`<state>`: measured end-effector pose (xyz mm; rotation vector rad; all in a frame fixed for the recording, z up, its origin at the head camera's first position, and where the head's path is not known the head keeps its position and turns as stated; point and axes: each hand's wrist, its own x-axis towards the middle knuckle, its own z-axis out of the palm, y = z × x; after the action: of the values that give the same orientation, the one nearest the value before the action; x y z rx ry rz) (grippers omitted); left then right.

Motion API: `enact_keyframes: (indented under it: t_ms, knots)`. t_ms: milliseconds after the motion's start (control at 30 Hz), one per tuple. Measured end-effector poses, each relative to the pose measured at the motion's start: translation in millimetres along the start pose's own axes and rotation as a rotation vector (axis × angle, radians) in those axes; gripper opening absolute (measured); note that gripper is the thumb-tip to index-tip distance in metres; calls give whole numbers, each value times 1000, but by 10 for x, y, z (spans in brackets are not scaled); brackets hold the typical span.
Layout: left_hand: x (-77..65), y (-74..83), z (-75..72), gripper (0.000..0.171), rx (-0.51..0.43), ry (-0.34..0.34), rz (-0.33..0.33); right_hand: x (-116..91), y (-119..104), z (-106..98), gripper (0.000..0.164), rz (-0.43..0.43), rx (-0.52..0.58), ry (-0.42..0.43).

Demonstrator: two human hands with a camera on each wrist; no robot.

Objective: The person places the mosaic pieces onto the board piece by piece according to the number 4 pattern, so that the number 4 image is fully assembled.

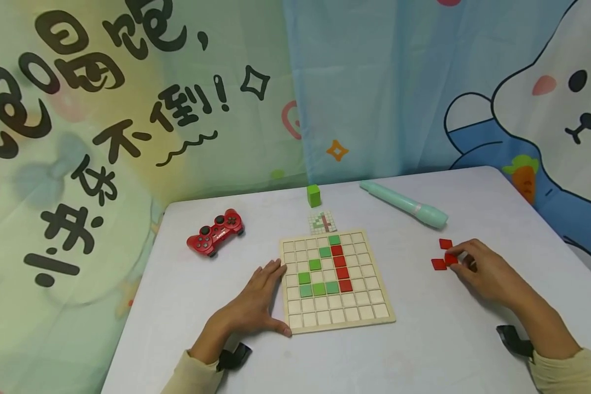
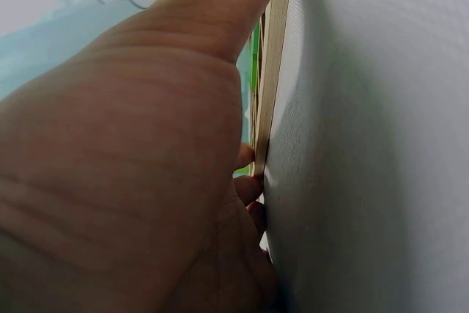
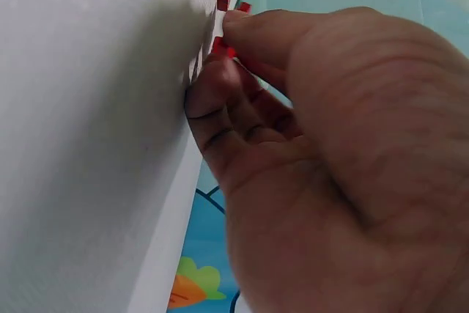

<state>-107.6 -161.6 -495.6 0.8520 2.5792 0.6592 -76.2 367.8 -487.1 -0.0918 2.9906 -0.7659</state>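
My left hand (image 1: 250, 304) rests against the left side of a wooden grid board (image 1: 369, 310), fingers stretched along its edge and thumb at the near-left corner. In the left wrist view, the board's edge (image 2: 274, 71) shows past the palm. Green squares and a column of red squares (image 1: 342, 272) fill some of the board's cells. Over to the right, my right hand (image 1: 490, 273) pinches a red square tile (image 1: 451, 259) between thumb and fingers, low over the table. Two more red tiles lie beside it, one behind (image 1: 445, 244) and one to the left (image 1: 438, 265).
Behind the board lie a small pattern card (image 1: 322, 223) and a green cube (image 1: 313, 196). A red game controller (image 1: 215, 233) is at the left. A mint-green, pen-shaped stick (image 1: 404, 204) lies at the back right. Printed curtains hang behind the white table (image 1: 335, 361).
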Motion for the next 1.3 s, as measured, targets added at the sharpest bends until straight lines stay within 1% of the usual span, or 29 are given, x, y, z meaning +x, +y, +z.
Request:
enact_keyframes:
  t_ms: [133, 267, 367, 433, 500, 600, 667, 767, 867, 967, 1100, 1200, 1300]
  knots:
    - [-5, 3, 0, 143, -4, -3, -5, -8, -49, -11, 39, -3, 14, 28]
    - [-2, 6, -6, 143, -3, -8, -3, -13, -121, -30, 40, -24, 34, 52]
    - [6, 2, -7, 143, 8, -13, -3, -12, -236, -29, 39, -62, 41, 63]
    - [15, -3, -2, 143, 12, -10, 1, -7, -358, -16, 37, -100, 35, 57]
    - [24, -6, 2, 143, 19, -13, 1, 2, -513, 0, 34, -141, 32, 29]
    - [35, -11, 8, 143, 17, -17, -2, 17, -775, 38, 28, -231, 25, -32]
    - [34, -13, 7, 143, 15, -22, -9, 33, -962, 78, 25, -288, 31, -95]
    - [24, -14, 8, 142, 7, -18, -12, 76, -1218, 170, 25, -403, 26, -199]
    - [21, -12, 9, 142, 11, -11, -13, 147, -1423, 285, 25, -490, 35, -289]
    - [23, -5, 20, 142, -3, -1, -5, 222, -1544, 403, 21, -547, 42, -345]
    - [20, 8, 44, 142, -11, -16, -9, 278, -1605, 527, 14, -581, 42, -383]
    - [19, 7, 42, 143, 8, -20, -13, 285, -1621, 589, 12, -602, 47, -377]
    - [24, 7, 16, 142, 17, -5, -6, 290, -1645, 630, 11, -642, 42, -346]
